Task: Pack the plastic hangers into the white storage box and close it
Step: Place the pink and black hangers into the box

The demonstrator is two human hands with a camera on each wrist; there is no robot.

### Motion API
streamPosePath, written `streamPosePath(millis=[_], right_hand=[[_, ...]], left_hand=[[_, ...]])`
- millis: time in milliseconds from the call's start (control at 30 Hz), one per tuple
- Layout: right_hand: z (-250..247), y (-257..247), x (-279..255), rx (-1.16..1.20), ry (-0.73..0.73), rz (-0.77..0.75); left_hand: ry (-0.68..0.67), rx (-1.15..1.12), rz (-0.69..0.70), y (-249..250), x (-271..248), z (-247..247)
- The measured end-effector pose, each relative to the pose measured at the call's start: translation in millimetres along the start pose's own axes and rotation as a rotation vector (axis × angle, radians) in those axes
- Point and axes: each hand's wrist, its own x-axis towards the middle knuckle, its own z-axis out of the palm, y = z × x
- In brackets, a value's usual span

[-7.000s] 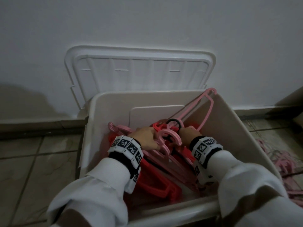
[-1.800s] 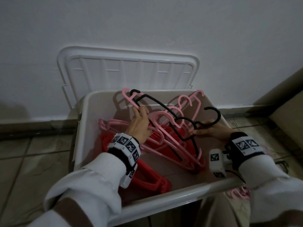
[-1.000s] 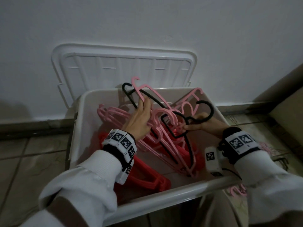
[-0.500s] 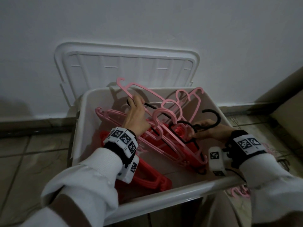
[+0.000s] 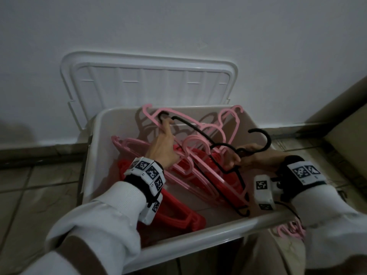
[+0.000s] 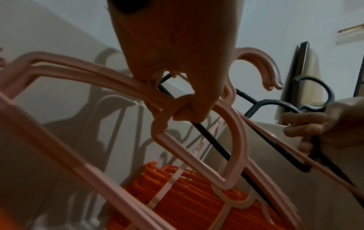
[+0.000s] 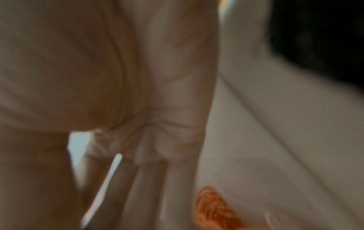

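I find the white storage box (image 5: 198,247) standing on the tiled floor (image 5: 39,195) where it stood half a second ago. Its lid (image 5: 149,82) is still off and leans upright against the wall (image 5: 178,26) behind the box, so closing has not begun. The change is inside the box. The black hanger (image 5: 198,132) now rides above the pink hangers (image 5: 200,183) rather than beneath them, and its far tip has come up to the rear rim. I judge that this one hanger is being worked free of the tangle so it can lie flat, so packing is under way and not finished. As to contents, a stack of red hangers (image 5: 178,214) lies lowest, on the left of the floor of the box. The pink hangers slant across it from the rear wall to the front right corner. The black hanger crosses on top. More pink hangers on the floor (image 5: 292,231) lie outside, just beside the front right corner, and have yet to go in. In the left wrist view, the left hand (image 5: 164,151) has its fingers curled round a bar of the pink hangers, and one finger reaches up to the black tip. The right hand (image 5: 256,158) grips the black hanger at its neck, just below the hook. The right wrist view is too blurred to add anything.
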Motion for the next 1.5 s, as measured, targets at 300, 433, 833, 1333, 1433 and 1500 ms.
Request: streamPosePath(millis=[300,433,833,1333,1433,1500], right_hand=[[-1,1,2,0.093,-0.119,0.036],[-2,-1,-3,0.073,-0.126,0.092],[-5,-3,-9,0.077,-0.111,0.023],[-12,-25,-19,0.405,0.154,-0.315],[-4,-42,-18,0.424,0.231,-0.426],[-2,-53,-18,0.433,0.307,-0.490]], left_hand=[[-0.002,-0.056,-0.071,-1,3,-1],[0.033,-0.085,-0.079,0,6,-4],[0.112,-0.186,-0.044,6,3,-10],[-0.142,-0.070,-0.073,3,-4,-5],[-0.121,-0.068,0.008,7,-6,-10],[-0.159,-0.050,0.040,9,-7,-13]])
